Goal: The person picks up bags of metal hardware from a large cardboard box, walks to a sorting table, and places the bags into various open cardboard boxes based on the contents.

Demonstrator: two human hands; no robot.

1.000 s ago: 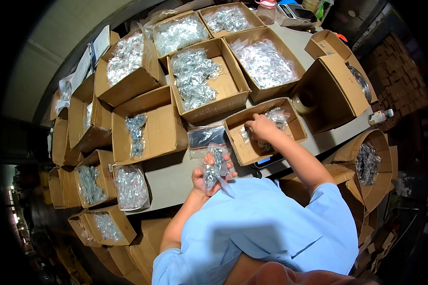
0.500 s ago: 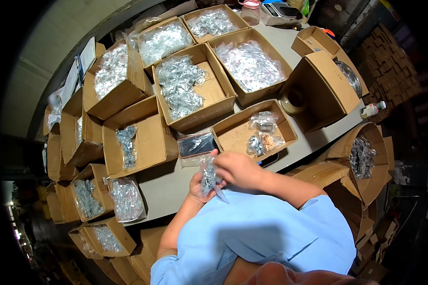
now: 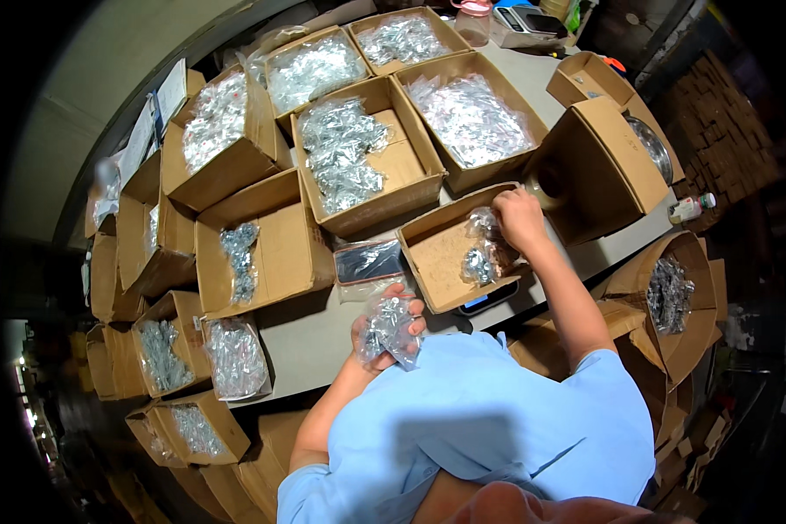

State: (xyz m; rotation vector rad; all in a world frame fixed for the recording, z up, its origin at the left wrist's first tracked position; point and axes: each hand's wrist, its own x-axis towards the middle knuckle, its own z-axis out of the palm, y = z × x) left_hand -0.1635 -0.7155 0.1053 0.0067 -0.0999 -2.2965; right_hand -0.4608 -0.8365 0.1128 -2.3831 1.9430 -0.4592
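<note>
A clear plastic bag of small metal parts rests in my left hand, fingers curled round it in front of my shirt. My right hand is closed over the far right wall of a shallow cardboard box. Inside that box lie bagged metal parts and some tan pieces partly hidden by my right forearm. Under the box's near edge shows a dark device with a lit blue display. A dark flat phone-like object under clear plastic lies left of the box.
Larger boxes of bagged parts crowd the table's far side. A tall carton stands right of the shallow box. Further right is a box of metal parts below table level. A sealed bag sits at the near left edge.
My right hand has left the bag and gone far right to the shallow box's wall. The box has shifted slightly toward me, baring more of the display. My left hand keeps the bag.
</note>
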